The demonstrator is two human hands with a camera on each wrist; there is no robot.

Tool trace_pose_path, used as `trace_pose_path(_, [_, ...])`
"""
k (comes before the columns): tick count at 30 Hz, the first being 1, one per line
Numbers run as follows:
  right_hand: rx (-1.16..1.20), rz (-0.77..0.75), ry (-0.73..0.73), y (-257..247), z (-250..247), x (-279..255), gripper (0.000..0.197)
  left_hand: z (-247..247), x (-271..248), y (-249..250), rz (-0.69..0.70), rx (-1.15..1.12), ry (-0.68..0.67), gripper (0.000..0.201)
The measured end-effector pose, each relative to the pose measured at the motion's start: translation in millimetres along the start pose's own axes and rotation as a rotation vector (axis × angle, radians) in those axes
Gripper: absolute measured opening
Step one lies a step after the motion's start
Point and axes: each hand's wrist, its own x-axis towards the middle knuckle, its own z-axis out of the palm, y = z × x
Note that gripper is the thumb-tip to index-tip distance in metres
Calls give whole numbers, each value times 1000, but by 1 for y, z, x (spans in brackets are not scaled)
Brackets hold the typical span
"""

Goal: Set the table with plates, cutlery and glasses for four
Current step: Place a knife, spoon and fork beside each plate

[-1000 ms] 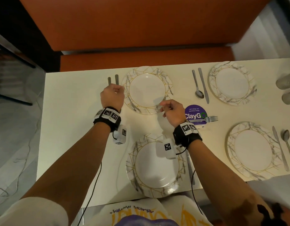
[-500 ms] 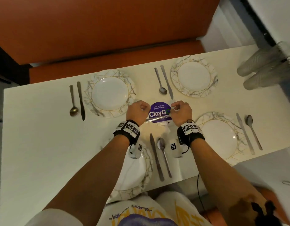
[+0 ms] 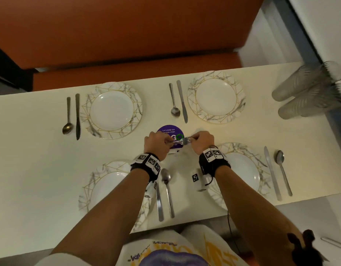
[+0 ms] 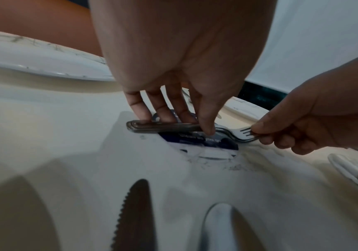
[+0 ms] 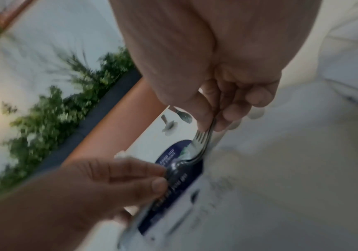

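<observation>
Head view: both hands have lifted the forks, which half a second ago lay at the purple sticker. Left hand pinches the handles; right hand pinches the tines of the forks, held over the tabletop. Beyond, 4 bare plates; glasses far right.

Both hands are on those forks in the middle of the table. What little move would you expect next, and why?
Probably the hands pull apart to split the forks. The left hand pinches the handles, the right hand the prongs, over the purple sticker. Each of the four plates has a knife and spoon beside it but no fork.
</observation>
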Motion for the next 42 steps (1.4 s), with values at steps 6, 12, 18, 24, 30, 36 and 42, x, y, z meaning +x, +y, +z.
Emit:
trace_pose_path(6, [121, -94, 50, -16, -14, 4, 21, -11, -6, 6, -17, -177, -48, 9])
trace_pose_path(12, [481, -185, 59, -57, -21, -5, 11, -39, -14, 2, -123, -590, 21, 6])
trace_pose_path(18, [770, -178, -164, -90, 2, -37, 24, -62, -40, -11, -187, -910, 78, 6])
trace_pose_path(24, [888, -172, -182, -113, 52, -79, 16, -81, -87, -54, -261, -1144, 85, 16])
trace_pose_path(30, [942, -173, -197, -136, 103, -125, 15, -93, -131, -115, -275, -1125, 107, 12])
trace_pose_path(36, [965, -154, -226, -156, 146, -156, 16, -102, -165, -168, -285, -1065, 138, 9])
trace_pose_path(42, [930, -167, -220, -166, 173, -175, 12, -111, -194, -213, -370, -1104, 257, 7])
